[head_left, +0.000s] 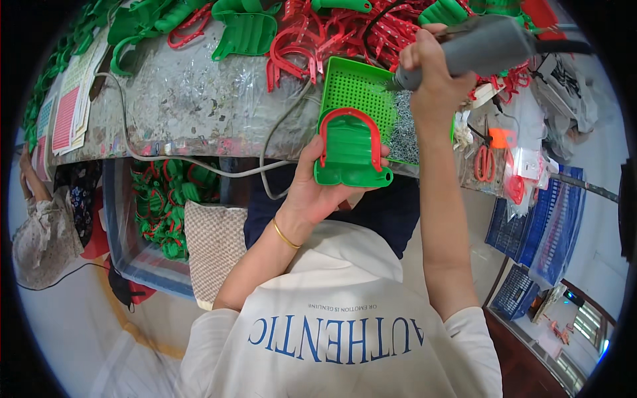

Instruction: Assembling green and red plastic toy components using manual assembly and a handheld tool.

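Observation:
My left hand (304, 192) holds a green plastic part (352, 147) from below, thumb along its left side. A red U-shaped frame (350, 111) rests around the part's upper edge. In my right hand (434, 79) is a grey electric screwdriver (481, 50), lying roughly level, its nose pointing left and down over a green perforated basket (352, 73). Small silvery screws (403, 136) fill the basket's right side. The green part is in front of the basket and hides some of it. Whether the screwdriver's tip touches a screw, I cannot make out.
Red frames (295, 50) and green parts (245, 33) pile along the table's far side. A grey cable (192, 171) runs by the near edge. Orange-handled scissors (485, 162) are at right. A blue-edged bin (126, 255) holds assembled pieces at left, near another person (43, 239).

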Motion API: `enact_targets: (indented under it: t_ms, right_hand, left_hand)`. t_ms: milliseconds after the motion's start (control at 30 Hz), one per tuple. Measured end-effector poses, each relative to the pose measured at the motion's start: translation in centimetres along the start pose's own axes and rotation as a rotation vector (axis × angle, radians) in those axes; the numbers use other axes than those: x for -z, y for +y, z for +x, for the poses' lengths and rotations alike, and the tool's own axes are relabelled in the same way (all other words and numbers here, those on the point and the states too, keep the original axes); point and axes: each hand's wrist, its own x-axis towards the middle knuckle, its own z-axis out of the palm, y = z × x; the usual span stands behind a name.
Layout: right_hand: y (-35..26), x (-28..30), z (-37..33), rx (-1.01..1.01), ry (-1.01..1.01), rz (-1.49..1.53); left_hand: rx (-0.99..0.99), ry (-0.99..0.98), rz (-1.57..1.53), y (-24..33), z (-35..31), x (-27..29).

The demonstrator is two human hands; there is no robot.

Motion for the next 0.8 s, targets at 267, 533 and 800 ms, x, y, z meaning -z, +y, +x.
enact_targets:
  t_ms: [267, 533, 800]
  right_hand:
    - [3.3, 0.6, -0.3, 0.003, 0.036, -0.121]
    - [4.3, 1.2, -0.6, -0.008, 0.058, -0.114]
    - [4.3, 1.0, -0.4, 0.017, 0.052, -0.08]
  left_hand:
    - [0.008, -0.016, -0.068, 0.1, 0.3, 0.3]
    - [-0.003, -0.022, -0.036, 0.2, 0.2, 0.5]
    - [0.005, -0.076, -0.068, 0.1, 0.1, 0.9]
